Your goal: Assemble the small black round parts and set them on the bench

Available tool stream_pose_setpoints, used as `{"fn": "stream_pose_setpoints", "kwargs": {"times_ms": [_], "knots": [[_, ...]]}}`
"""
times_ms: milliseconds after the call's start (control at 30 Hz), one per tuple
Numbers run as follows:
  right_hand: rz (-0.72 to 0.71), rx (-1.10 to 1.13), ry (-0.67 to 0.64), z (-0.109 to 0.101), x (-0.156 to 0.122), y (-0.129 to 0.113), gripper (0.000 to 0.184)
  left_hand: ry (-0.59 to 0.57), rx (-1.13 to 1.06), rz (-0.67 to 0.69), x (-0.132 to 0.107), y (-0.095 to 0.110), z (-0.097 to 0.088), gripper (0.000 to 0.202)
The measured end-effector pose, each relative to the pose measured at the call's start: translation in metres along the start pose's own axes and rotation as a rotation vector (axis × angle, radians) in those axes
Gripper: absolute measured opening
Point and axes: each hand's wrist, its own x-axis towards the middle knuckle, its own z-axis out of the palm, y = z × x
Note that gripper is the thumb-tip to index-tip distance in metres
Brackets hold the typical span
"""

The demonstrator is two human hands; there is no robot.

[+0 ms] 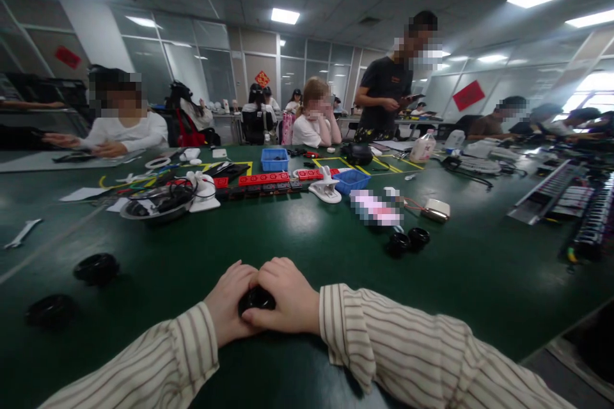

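A glossy black round part (258, 298) sits between my hands, low over the green table, and its exact kind does not show. My left hand (231, 300) closes round its left side. From the right, my right hand (286, 294) wraps over it, with the thumb along the near edge and the fingers over the top. Both hands touch each other, and much of the part is hidden under them. Similar black ring-shaped parts (96, 268) lie to the left on the table, one nearer me (50, 312). Two more black round parts (409, 241) stand together at the right.
Across the table are a metal bowl (156, 209) of cables, red blocks (263, 179), blue bins (275, 160), a white clip stand (326, 186) and a power bank (435, 209). A wrench (22, 234) lies far left. Metal racks (542, 195) stand right. Several people sit or stand beyond.
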Motion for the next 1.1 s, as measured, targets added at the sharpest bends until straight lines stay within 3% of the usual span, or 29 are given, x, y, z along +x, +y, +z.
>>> {"fn": "stream_pose_setpoints", "kwargs": {"times_ms": [300,500,600,733,967,1100], "knots": [[-0.199,0.235,-0.012,-0.006,-0.007,0.003,0.027,-0.084,-0.14,0.038,0.002,-0.009,0.003,0.045],[-0.013,0.239,0.097,-0.002,-0.005,0.003,0.052,-0.02,-0.08,-0.01,-0.003,-0.015,0.011,0.074],[0.092,0.194,0.066,0.001,-0.004,0.003,0.056,-0.011,-0.065,-0.041,-0.002,-0.012,0.01,0.064],[0.134,0.161,0.009,0.001,-0.002,0.004,0.047,-0.049,-0.076,-0.061,0.001,-0.01,0.006,0.042],[-0.083,0.271,-0.041,0.0,-0.002,0.006,0.024,-0.109,-0.125,-0.056,0.004,-0.008,0.002,0.032],[-0.17,0.339,-0.023,0.0,-0.003,0.005,0.029,-0.064,-0.071,-0.02,0.001,-0.01,0.007,0.048]]}}
